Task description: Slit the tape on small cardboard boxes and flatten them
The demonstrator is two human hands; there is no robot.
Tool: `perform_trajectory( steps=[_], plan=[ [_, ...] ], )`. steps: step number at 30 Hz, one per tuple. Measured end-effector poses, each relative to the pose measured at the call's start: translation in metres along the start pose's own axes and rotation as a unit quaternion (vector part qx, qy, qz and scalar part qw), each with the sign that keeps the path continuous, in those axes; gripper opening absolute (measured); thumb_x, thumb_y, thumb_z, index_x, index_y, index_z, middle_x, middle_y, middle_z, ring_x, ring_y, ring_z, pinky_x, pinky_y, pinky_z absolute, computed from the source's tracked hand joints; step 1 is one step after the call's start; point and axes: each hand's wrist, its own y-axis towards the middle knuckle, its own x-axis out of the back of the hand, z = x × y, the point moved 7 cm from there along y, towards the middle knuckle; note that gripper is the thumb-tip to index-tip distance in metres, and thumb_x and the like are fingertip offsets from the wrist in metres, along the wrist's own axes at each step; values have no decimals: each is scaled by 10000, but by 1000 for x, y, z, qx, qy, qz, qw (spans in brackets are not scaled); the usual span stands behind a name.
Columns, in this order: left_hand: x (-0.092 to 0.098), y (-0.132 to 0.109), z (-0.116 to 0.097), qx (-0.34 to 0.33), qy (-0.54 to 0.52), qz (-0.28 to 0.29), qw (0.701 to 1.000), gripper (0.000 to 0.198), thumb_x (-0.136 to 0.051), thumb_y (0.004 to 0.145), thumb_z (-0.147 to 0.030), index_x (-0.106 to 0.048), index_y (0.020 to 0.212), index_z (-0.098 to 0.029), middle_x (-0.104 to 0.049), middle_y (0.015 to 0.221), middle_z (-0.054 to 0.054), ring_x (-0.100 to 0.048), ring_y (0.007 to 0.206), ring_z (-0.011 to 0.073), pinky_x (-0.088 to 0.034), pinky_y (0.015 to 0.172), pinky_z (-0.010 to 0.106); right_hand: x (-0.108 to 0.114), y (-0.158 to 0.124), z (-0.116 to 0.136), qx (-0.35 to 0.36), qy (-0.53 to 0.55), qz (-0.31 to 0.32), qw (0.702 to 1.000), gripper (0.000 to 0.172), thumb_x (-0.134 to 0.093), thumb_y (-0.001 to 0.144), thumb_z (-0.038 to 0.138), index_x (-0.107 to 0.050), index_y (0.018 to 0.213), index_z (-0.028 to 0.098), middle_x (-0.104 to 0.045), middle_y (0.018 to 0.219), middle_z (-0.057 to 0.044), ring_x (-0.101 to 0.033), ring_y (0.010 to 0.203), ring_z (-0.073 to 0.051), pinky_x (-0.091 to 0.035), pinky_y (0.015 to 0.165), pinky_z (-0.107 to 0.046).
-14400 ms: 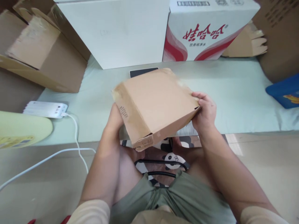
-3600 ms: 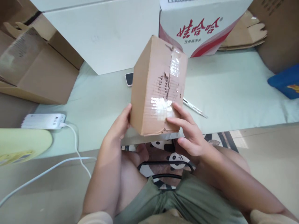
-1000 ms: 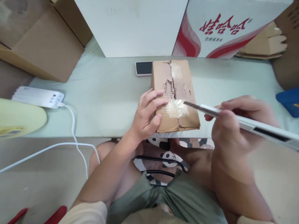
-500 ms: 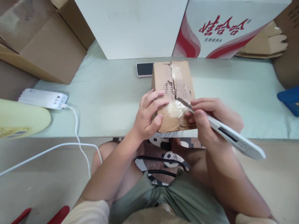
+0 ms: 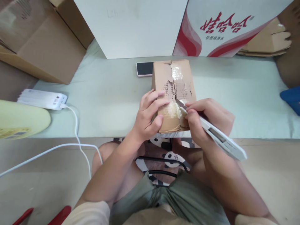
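Scuffed, taped brown box [image 5: 181, 89]

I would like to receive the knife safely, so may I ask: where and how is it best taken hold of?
Probably by the rear end of its white handle, coming from the person's right. The knife slants: its bare blade points at the box, while that end sticks out beyond the right hand, away from the blade.

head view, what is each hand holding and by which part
The right hand holds the white utility knife by the front part of its handle. The left hand rests over the left edge of the cardboard box.
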Motion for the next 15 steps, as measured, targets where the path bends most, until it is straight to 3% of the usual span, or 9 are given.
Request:
perform_trajectory(
  steps=[9,15],
  plan=[
    [-3,-3,-2,8,-1,-59,998,474,-289,1051,-518,-632,1252,-260,-607,1434,104,-566,1330,311,-459,1169,522,-4,-8,1,79,31,-62,995,153,-621,851,133,-593,745,240,-668,716,-2,-693,665,-175,-542,571,-307],
    [-4,-4,-2,6,-10,-59,998,457,-305,1060,-504,-629,1265,-258,-591,1446,108,-553,1349,311,-439,1188,522,-4,-11,1,99,45,-95,990,168,-586,825,97,-557,737,237,-621,685,18,-653,635,-150,-514,554,-292]
  ],
)
